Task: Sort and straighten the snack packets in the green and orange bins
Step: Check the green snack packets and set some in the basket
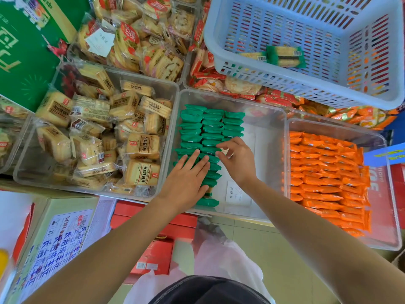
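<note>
Green snack packets (212,126) lie in neat rows along the left side of a clear plastic bin (269,150). My left hand (188,178) rests flat on the near rows, fingers straight and spread. My right hand (236,159) hovers just right of it, fingers curled, its fingertips pinching at a green packet (210,149) in the middle rows. Orange snack packets (324,178) fill the clear bin (392,216) to the right in tight rows. The right half of the green bin's floor shows only a white paper slip (237,194).
A clear bin (28,172) of beige biscuit packs sits to the left. A white slotted basket (306,88) holding a green-ended rice snack stands at the back right. Cardboard boxes (57,233) and red gift boxes (153,249) lie below.
</note>
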The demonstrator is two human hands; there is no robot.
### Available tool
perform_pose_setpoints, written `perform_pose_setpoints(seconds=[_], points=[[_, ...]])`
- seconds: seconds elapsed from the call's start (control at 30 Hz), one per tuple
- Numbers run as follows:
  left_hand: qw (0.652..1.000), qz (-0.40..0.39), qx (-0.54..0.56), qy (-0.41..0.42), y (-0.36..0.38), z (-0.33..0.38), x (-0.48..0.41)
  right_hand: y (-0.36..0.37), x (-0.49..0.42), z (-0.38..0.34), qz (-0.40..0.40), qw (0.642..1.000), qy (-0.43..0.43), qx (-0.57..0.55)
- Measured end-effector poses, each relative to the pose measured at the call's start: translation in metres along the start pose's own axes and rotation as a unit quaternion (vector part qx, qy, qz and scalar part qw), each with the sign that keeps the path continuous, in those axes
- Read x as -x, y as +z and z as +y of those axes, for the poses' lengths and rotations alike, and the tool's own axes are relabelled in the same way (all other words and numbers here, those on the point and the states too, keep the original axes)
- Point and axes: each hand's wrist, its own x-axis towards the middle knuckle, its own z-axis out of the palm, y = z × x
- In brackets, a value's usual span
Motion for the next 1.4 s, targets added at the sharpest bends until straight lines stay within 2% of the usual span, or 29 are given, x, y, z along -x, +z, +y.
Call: perform_pose_setpoints(seconds=[0.07,0.17,0.37,0.5,0.63,0.8,0.9,0.97,1.0,1.03,1.1,1.13,1.33,1.4], points=[[1.0,-0.002,0.001,0.0,-0.001,0.0,0.0,0.004,-0.004,0.0,-0.012,0.997,-0.021,0.069],[1.0,-0.016,0.002,-0.004,-0.004,0.001,0.0,0.004,-0.007,0.0,-0.007,0.994,-0.041,0.097],[0.999,-0.049,-0.017,-0.014,-0.008,0.002,0.0,-0.018,-0.015,-0.008,0.084,0.992,-0.089,-0.002],[0.998,-0.059,-0.03,-0.015,-0.012,0.002,-0.005,-0.047,-0.014,-0.01,0.14,0.985,-0.011,-0.105],[0.998,-0.059,-0.031,-0.02,-0.017,0.001,-0.014,-0.071,-0.009,-0.006,0.162,0.961,0.074,-0.214],[0.998,-0.054,-0.035,-0.021,-0.021,0.001,-0.017,-0.076,-0.002,-0.006,0.101,0.945,0.159,-0.266],[0.998,-0.002,0.064,-0.024,-0.02,0.002,-0.016,-0.076,0.002,-0.006,0.065,0.933,0.205,-0.287],[0.97,0.089,0.219,-0.064,-0.019,0.005,-0.014,-0.077,0.005,-0.007,0.052,0.928,0.229,-0.289],[0.935,0.117,0.318,-0.101,-0.022,0.007,-0.014,-0.078,0.006,-0.009,0.042,0.926,0.234,-0.294],[0.885,0.116,0.428,-0.143,-0.026,0.01,-0.014,-0.078,0.008,-0.011,0.029,0.924,0.233,-0.303],[0.758,0.079,0.619,-0.191,-0.034,0.014,-0.016,-0.079,0.013,-0.016,-0.007,0.921,0.219,-0.322],[0.726,0.072,0.655,-0.198,-0.036,0.015,-0.017,-0.08,0.016,-0.019,-0.024,0.92,0.211,-0.33],[0.717,0.077,0.676,-0.151,-0.034,0.009,-0.011,-0.081,0.022,-0.023,-0.072,0.921,0.167,-0.344],[0.709,0.075,0.687,-0.139,-0.034,0.008,-0.007,-0.084,0.023,-0.025,-0.076,0.912,0.169,-0.366]])
